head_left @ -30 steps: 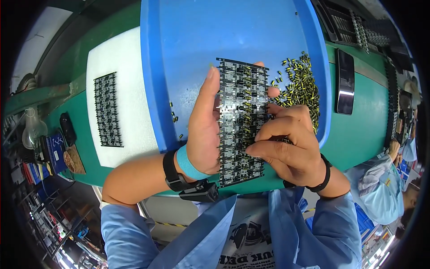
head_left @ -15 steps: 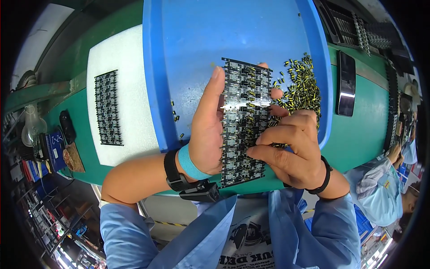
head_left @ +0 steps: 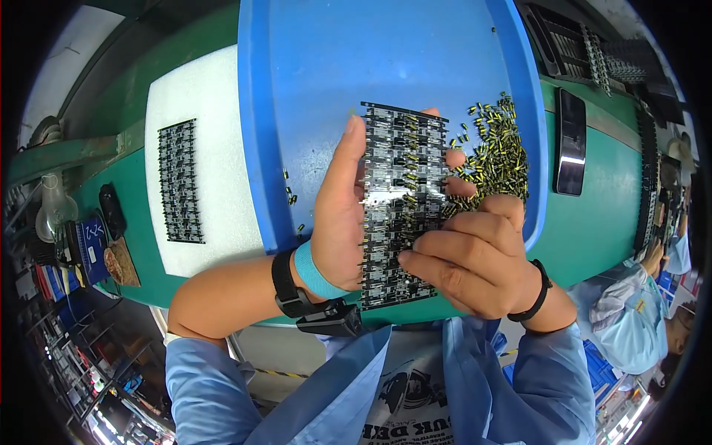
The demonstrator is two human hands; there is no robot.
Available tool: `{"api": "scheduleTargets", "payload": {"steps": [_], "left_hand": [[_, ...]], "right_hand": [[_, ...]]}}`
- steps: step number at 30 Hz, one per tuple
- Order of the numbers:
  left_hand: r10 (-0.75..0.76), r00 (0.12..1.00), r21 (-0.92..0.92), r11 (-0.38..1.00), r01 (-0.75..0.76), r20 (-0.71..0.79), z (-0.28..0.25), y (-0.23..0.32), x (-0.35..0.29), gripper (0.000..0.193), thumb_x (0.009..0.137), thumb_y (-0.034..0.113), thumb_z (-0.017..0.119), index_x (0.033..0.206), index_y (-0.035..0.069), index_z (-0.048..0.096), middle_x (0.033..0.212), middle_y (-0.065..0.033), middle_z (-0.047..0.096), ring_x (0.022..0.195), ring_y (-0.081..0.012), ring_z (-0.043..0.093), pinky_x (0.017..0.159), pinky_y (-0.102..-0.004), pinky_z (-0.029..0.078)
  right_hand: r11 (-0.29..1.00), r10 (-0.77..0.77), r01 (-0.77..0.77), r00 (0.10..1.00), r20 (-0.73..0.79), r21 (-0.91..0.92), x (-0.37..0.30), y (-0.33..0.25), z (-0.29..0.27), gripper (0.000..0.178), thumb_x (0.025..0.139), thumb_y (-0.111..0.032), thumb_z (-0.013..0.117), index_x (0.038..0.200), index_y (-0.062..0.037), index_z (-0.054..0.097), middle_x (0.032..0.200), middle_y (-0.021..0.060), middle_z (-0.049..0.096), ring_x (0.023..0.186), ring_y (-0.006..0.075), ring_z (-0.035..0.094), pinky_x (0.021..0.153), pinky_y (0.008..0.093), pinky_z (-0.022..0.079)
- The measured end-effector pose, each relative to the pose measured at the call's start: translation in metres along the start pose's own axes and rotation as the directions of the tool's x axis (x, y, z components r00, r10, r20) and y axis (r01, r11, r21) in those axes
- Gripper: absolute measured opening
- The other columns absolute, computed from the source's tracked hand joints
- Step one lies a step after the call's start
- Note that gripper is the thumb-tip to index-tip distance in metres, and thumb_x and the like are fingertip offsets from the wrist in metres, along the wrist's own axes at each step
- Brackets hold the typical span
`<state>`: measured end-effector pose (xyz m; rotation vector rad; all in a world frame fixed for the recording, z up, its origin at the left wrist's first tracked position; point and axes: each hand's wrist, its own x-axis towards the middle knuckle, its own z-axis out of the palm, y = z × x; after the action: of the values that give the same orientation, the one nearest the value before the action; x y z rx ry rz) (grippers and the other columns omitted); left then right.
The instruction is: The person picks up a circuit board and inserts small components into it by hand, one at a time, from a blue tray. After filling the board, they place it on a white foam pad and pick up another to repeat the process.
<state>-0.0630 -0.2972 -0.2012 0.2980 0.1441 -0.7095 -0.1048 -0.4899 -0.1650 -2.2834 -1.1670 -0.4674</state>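
Observation:
My left hand (head_left: 337, 222) is closed round a long black circuit board panel (head_left: 404, 163), its thumb along the left edge and its fingertips showing past the right edge. The panel stands lengthwise over the near part of a blue tray (head_left: 334, 67). Rows of small parts, some of them yellow and black, run down its middle. At the panel's lower right, my right hand (head_left: 475, 263) has thumb and forefinger pinched together against its surface; whatever lies between them is hidden. Beside the panel, in the tray, lies a heap of small black-and-yellow cylindrical capacitors (head_left: 493, 152).
Left of the tray, a second circuit board panel (head_left: 180, 182) lies on a white foam sheet (head_left: 222, 96). A black phone (head_left: 571, 141) rests on the green table (head_left: 601, 222) to the right. Another person (head_left: 623, 311) in light blue works at the far right.
My right hand has shifted slightly left and down along the panel, its fingers still pinched. The panel in my left hand has moved a little left.

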Motion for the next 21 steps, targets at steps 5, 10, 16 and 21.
{"api": "scheduleTargets", "payload": {"steps": [5, 10, 16, 21], "left_hand": [[-0.006, 0.998, -0.134, 0.991, 0.014, 0.062, -0.007, 0.002, 0.0, 0.078, 0.111, 0.064, 0.024, 0.163, 0.007, 0.036, 0.142, -0.0216, 0.063, 0.125, -0.0373, 0.065, 0.107, -0.0512, 0.056], [-0.009, 0.986, -0.167, 0.985, 0.037, 0.165, -0.004, 0.005, 0.0, 0.08, 0.11, 0.066, 0.024, 0.165, 0.009, 0.031, 0.15, -0.0225, 0.056, 0.133, -0.0385, 0.06, 0.112, -0.0557, 0.052], [0.0, 0.983, -0.191, 0.981, 0.036, 0.181, -0.001, 0.003, -0.001, 0.087, 0.108, 0.071, 0.027, 0.167, 0.007, 0.026, 0.155, -0.0226, 0.05, 0.138, -0.0384, 0.057, 0.116, -0.0588, 0.048], [-0.015, 1.0, -0.138, 0.99, 0.018, 0.025, 0.011, 0.003, 0.0, 0.096, 0.105, 0.075, 0.029, 0.165, 0.0, 0.027, 0.153, -0.0216, 0.052, 0.138, -0.0368, 0.056, 0.116, -0.0584, 0.047]], "right_hand": [[0.995, 0.066, -0.071, 0.996, 0.06, 0.074, 0.0, 0.003, -0.01, 0.033, 0.078, -0.021, 0.079, 0.11, -0.0127, 0.084, 0.102, -0.0015, 0.068, 0.099, 0.0212, 0.06, 0.088, 0.0392, 0.041], [0.957, 0.162, -0.17, 0.985, 0.056, 0.233, 0.002, 0.02, -0.022, 0.025, 0.082, -0.017, 0.08, 0.106, -0.0105, 0.081, 0.101, 0.0, 0.066, 0.098, 0.0218, 0.06, 0.087, 0.0391, 0.043], [0.874, 0.426, -0.455, 0.886, 0.182, 0.17, -0.013, 0.04, -0.018, 0.02, 0.082, -0.012, 0.082, 0.099, -0.007, 0.073, 0.101, 0.0065, 0.066, 0.091, 0.0282, 0.062, 0.081, 0.04, 0.045], [0.944, 0.299, -0.325, 0.914, 0.274, 0.056, -0.015, 0.04, -0.009, 0.02, 0.082, -0.012, 0.082, 0.099, -0.0083, 0.072, 0.099, 0.0076, 0.065, 0.086, 0.0315, 0.061, 0.078, 0.042, 0.045]]}}
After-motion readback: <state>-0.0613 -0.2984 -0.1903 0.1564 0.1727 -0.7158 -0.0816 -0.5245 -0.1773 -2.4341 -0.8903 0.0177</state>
